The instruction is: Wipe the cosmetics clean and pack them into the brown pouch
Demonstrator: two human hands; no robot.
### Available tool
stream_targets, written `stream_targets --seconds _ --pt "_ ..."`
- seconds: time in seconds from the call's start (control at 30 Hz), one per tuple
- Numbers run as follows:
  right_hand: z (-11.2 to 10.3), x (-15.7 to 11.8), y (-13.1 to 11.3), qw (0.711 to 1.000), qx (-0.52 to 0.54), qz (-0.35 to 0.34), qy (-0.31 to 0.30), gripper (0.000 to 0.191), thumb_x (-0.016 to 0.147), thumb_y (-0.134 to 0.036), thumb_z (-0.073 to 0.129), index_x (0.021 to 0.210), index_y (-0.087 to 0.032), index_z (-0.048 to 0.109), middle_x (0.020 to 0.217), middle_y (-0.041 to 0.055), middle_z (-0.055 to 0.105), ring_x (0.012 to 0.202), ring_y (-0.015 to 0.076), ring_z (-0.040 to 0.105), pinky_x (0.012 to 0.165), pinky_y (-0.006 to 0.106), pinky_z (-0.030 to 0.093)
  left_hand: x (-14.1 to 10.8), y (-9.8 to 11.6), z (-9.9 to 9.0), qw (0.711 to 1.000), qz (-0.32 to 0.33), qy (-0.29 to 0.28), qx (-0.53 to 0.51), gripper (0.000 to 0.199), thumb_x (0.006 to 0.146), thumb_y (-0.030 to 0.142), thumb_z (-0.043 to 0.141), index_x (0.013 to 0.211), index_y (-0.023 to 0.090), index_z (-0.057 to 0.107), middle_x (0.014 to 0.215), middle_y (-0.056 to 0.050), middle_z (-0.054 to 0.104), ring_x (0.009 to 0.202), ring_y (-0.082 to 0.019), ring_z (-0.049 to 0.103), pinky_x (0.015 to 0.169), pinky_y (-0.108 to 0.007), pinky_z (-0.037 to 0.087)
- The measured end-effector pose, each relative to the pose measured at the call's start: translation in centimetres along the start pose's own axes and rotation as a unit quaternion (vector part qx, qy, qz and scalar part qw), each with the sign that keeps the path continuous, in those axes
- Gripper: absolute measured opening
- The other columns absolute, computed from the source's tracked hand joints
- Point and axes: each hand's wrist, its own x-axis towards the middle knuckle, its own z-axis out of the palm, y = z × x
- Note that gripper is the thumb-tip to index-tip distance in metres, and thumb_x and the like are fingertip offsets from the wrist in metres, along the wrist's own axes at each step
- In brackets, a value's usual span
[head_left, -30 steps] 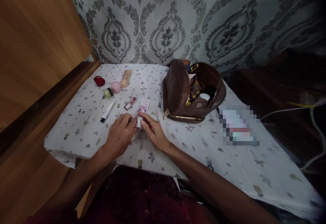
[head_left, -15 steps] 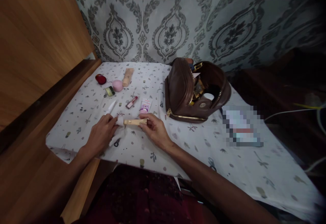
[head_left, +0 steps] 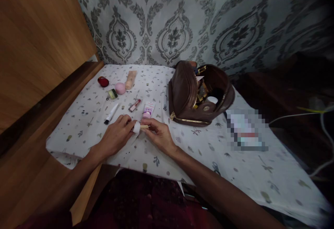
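My left hand (head_left: 118, 133) is closed on a white tissue (head_left: 136, 127), which is wrapped round part of a slim beige tube (head_left: 144, 127). The fingers of my right hand (head_left: 159, 133) pinch the tube's other end. Just beyond my hands lie a white and purple tube (head_left: 148, 110) and a small pink lip tube (head_left: 134, 105). A white tube with a black cap (head_left: 111, 113) rests beyond my left hand.
A dark red case (head_left: 103, 81), a green item (head_left: 112, 93), a round pink container (head_left: 120, 88) and a peach tube (head_left: 130, 80) lie at the back left. An open brown bag (head_left: 182, 90) stands right of centre, with a blurred flat item (head_left: 246, 130) beyond it.
My left hand and the tissue have slid right along the beige tube, covering more of it. The black cap of the white tube now shows.
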Motion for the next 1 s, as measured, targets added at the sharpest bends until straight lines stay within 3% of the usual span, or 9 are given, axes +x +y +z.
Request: stream_targets --seconds 0.2,0.3,0.4,0.57,0.73,0.87,1.0 --pt "0.3 -0.2 -0.9 0.999 0.033 0.010 0.010 0.027 0.084 -0.043 0.072 0.104 -0.025 0.071 0.106 0.0049 0.072 0.096 0.0185 0.068 0.084 0.035 0.058 0.1 -0.2 -0.2 0.998 0.012 0.003 -0.063 0.012 0.092 0.018 0.048 0.101 0.021 0.055 0.103 -0.007 0.055 0.099 -0.024 0.053 0.079 -0.035 0.050" --pt "0.2 -0.3 -1.9 0.998 0.061 0.012 0.013 0.034 0.085 -0.048 0.070 0.108 -0.024 0.069 0.107 0.0054 0.071 0.097 0.0186 0.068 0.089 0.035 0.056 0.3 0.0 -0.8 0.988 0.006 0.032 -0.152 0.006 0.093 0.024 0.049 0.097 0.021 0.053 0.098 -0.005 0.055 0.093 -0.021 0.055 0.079 -0.034 0.049" --pt "0.0 -0.2 -2.9 0.998 0.065 0.002 -0.018 0.041 0.092 -0.056 0.059 0.115 -0.023 0.066 0.112 0.0065 0.069 0.105 0.0203 0.066 0.097 0.036 0.052 0.9 0.7 -1.5 0.962 -0.023 0.052 -0.267 0.013 0.094 0.033 0.052 0.098 0.021 0.055 0.095 -0.004 0.055 0.086 -0.019 0.055 0.073 -0.030 0.048" --pt "-0.1 0.1 -3.3 0.995 0.085 0.034 -0.046 0.054 0.093 -0.069 0.046 0.113 -0.024 0.067 0.113 0.0053 0.069 0.114 0.0221 0.060 0.104 0.036 0.045 2.5 2.0 -2.1 0.882 -0.078 0.085 -0.457 0.022 0.089 0.034 0.062 0.106 0.020 0.062 0.099 -0.004 0.058 0.091 -0.018 0.059 0.074 -0.026 0.051" --pt "-0.3 0.4 -2.3 0.975 0.188 0.107 -0.048 0.059 0.085 -0.074 0.055 0.109 -0.021 0.066 0.098 0.0037 0.066 0.093 0.0175 0.060 0.086 0.030 0.048 3.1 2.4 -2.0 0.779 -0.165 0.073 -0.600 0.040 0.078 0.035 0.074 0.114 0.020 0.066 0.098 -0.005 0.068 0.088 -0.019 0.065 0.077 -0.027 0.054" --pt "-1.4 0.3 -2.5 0.973 0.195 0.101 -0.078 0.063 0.068 -0.060 0.081 0.112 -0.020 0.063 0.088 -0.0011 0.059 0.081 0.0128 0.055 0.077 0.026 0.044 4.0 3.0 -2.1 0.703 -0.234 0.060 -0.669 0.053 0.064 0.029 0.085 0.112 0.018 0.067 0.092 -0.005 0.073 0.084 -0.022 0.070 0.072 -0.026 0.056" --pt "-3.3 -0.5 -4.0 0.988 0.116 0.079 -0.058 0.053 0.070 -0.046 0.084 0.112 -0.021 0.063 0.084 -0.0032 0.057 0.077 0.0122 0.052 0.077 0.028 0.044 5.6 4.6 -2.8 0.636 -0.279 0.097 -0.713 0.043 0.048 0.023 0.089 0.086 0.017 0.070 0.079 -0.003 0.073 0.079 -0.024 0.071 0.067 -0.027 0.059"
